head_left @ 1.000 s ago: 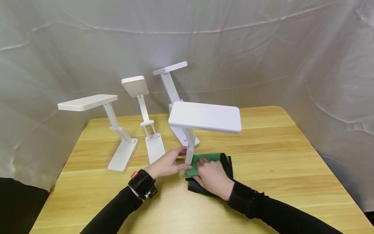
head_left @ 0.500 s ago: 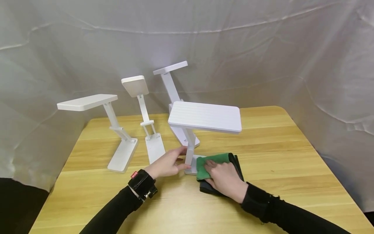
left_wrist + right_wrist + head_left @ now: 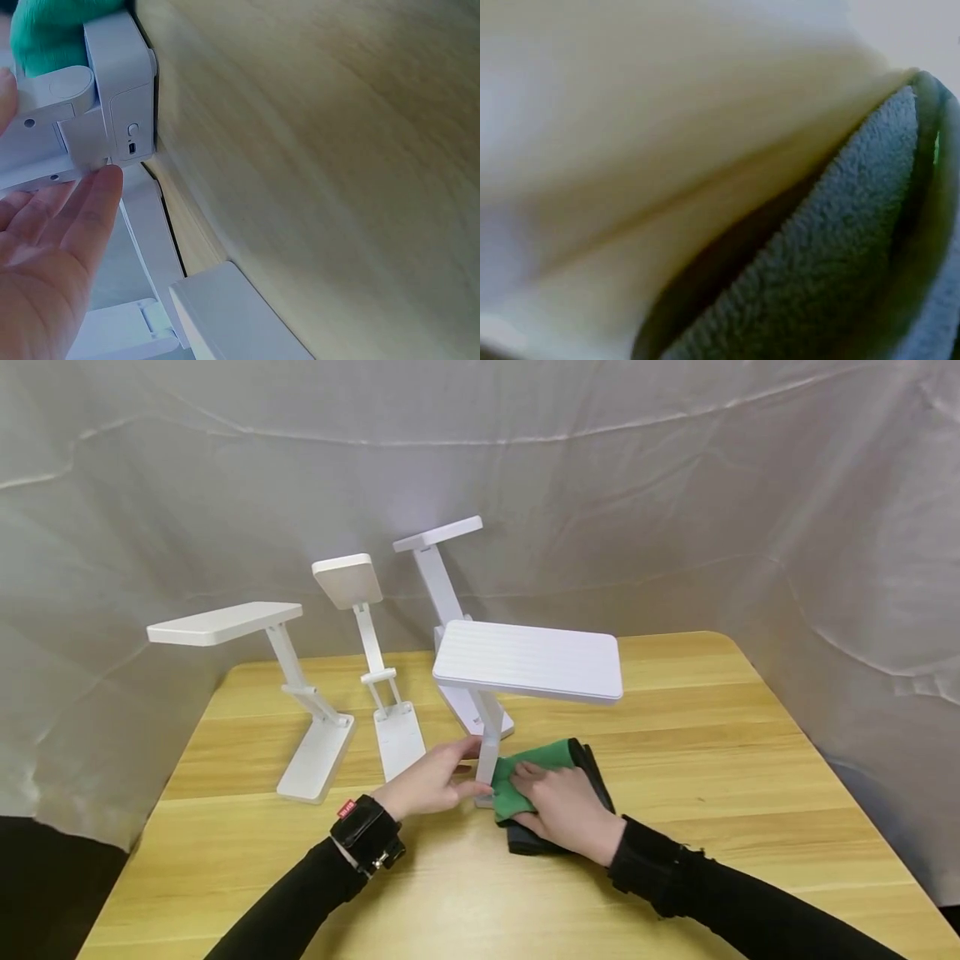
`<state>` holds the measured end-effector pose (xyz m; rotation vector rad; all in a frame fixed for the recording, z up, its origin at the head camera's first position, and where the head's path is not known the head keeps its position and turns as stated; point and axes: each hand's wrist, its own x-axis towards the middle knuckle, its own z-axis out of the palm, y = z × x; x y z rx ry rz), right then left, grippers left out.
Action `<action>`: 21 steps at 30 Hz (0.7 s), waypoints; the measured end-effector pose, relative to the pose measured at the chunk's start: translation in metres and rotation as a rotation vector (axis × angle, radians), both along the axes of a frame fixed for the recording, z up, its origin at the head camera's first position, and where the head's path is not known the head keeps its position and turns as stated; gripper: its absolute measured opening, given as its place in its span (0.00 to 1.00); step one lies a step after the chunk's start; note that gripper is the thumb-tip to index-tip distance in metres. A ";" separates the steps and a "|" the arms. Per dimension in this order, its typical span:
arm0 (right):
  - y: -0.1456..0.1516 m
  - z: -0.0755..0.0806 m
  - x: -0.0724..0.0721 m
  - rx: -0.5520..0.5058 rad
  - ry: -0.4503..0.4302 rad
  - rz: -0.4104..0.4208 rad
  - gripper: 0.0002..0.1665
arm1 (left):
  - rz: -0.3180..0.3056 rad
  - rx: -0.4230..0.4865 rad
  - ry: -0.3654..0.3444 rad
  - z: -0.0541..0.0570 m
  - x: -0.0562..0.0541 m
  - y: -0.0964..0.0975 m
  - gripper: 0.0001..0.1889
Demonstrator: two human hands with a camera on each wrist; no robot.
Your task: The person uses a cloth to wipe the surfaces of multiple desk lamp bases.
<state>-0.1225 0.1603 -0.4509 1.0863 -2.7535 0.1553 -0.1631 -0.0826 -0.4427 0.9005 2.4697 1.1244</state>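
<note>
My left hand (image 3: 435, 777) steadies a white desk lamp (image 3: 527, 662) low on its stem, thumb on one side and fingers on the other. The left wrist view shows this grip around the lamp's hinge (image 3: 52, 120), beside the end of the base (image 3: 129, 112) with its button and small port. My right hand (image 3: 558, 802) holds a folded cloth (image 3: 543, 758), green on top and dark grey beneath, against the lamp's base. The cloth covers most of that base. Close up in the right wrist view are the cloth's dark fleecy folds (image 3: 832, 247).
Three more white desk lamps stand unfolded behind and to the left: a left one (image 3: 315, 760), a middle one (image 3: 399, 739) and a back one (image 3: 437, 581) partly hidden by the held lamp. All are on a wooden table (image 3: 712, 760), with a grey curtain (image 3: 600, 527) around it.
My right hand slid the cloth right along the lamp's base, baring part of it, then came partway back left over it. The left hand and lamps stay put.
</note>
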 end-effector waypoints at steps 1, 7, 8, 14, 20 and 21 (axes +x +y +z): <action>-0.003 0.000 -0.001 -0.003 0.002 0.008 0.26 | -0.001 0.000 0.001 0.000 0.000 0.000 0.32; 0.009 0.000 0.000 0.012 -0.076 0.013 0.30 | -0.009 0.003 0.002 0.000 -0.001 0.000 0.33; 0.015 0.000 0.001 0.012 -0.089 0.011 0.30 | -0.010 0.001 0.001 -0.001 -0.001 0.000 0.33; 0.042 -0.003 0.005 -0.059 -0.036 -0.017 0.32 | -0.002 -0.019 -0.008 0.001 -0.001 0.000 0.35; 0.042 -0.002 -0.004 -0.112 -0.053 -0.025 0.36 | 0.004 -0.025 -0.001 0.003 0.000 -0.001 0.35; 0.040 -0.001 -0.006 -0.110 -0.060 -0.018 0.37 | 0.006 -0.027 0.000 0.003 0.001 -0.001 0.35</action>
